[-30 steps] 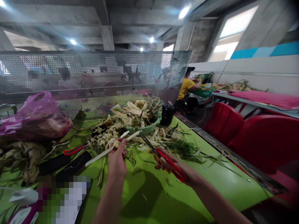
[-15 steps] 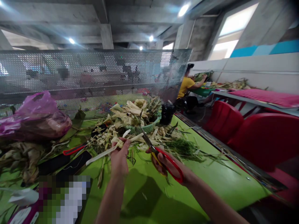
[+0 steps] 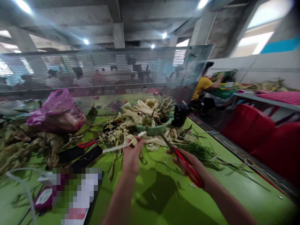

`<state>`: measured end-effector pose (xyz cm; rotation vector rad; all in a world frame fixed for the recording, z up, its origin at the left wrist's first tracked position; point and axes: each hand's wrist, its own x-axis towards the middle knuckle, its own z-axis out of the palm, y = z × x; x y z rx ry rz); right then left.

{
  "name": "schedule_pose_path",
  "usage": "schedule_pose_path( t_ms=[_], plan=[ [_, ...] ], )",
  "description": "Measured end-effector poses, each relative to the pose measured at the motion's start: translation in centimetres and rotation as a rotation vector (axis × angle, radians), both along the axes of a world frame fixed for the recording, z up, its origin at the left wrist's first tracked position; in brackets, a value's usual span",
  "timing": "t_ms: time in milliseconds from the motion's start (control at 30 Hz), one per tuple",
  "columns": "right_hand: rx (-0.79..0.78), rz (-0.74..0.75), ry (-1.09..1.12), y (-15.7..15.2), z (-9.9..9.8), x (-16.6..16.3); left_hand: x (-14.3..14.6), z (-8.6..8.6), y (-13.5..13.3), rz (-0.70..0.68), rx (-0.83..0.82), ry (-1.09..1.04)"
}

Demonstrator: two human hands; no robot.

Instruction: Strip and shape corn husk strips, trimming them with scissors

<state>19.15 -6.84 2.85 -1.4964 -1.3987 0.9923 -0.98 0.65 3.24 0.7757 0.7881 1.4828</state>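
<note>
L hand (image 3: 132, 156) pinches pale strip (image 3: 117, 146); R hand (image 3: 192, 162) curled tight rnd red-handled scissors (image 3: 178, 153), tips twd 11 o'clock. Green basket (image 3: 153, 129) at 12, purple bag (image 3: 57, 109) at 10.

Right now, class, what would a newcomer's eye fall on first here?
Probably the red-handled scissors in the right hand, right of centre, vivid against the bright green table. Next comes the heap of pale plant scraps near the middle, in and around a green basket. The purple plastic bag stands out on the left, in front of the perforated screen.
</note>
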Motion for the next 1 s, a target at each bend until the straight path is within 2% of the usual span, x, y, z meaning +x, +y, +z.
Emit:
schedule_pose_path(
  t_ms=[100,167,267,333,433,533,600,733,867,1000],
  plan=[
    [0.113,-0.099,-0.487,0.8,-1.2,4.0,0.1,0.0,-0.3,-0.212,0.002,0.055],
    [0.173,-0.124,-0.7,1.2,-2.2,6.8,0.2,0.1,-0.6,-0.339,-0.011,0.087],
    [0.168,-0.119,-0.861,1.2,-2.6,9.3,0.2,0.1,-0.9,-0.437,-0.011,0.105],
    [0.136,-0.12,-0.892,1.1,-1.8,9.2,0.2,0.1,-1.0,-0.462,0.011,0.092],
    [0.16,-0.112,-0.784,1.0,0.6,6.5,0.1,0.1,-0.9,-0.494,0.034,0.073],
    [0.131,0.081,-0.436,1.4,2.8,2.2,0.0,0.1,-0.8,-0.529,0.049,0.048],
    [0.133,0.19,-0.256,1.8,3.5,-0.5,0.0,0.1,-0.8,-0.551,0.056,0.044],
    [0.132,0.25,-0.098,2.8,3.1,-3.6,-0.1,-0.1,-0.6,-0.523,0.06,0.068],
    [0.139,0.231,0.019,3.5,2.3,-4.5,-0.1,-0.3,-0.6,-0.463,0.073,0.102],
    [0.17,0.223,0.016,3.6,2.0,-5.1,0.1,-0.4,-0.5,-0.467,0.045,0.097]
  ],
)
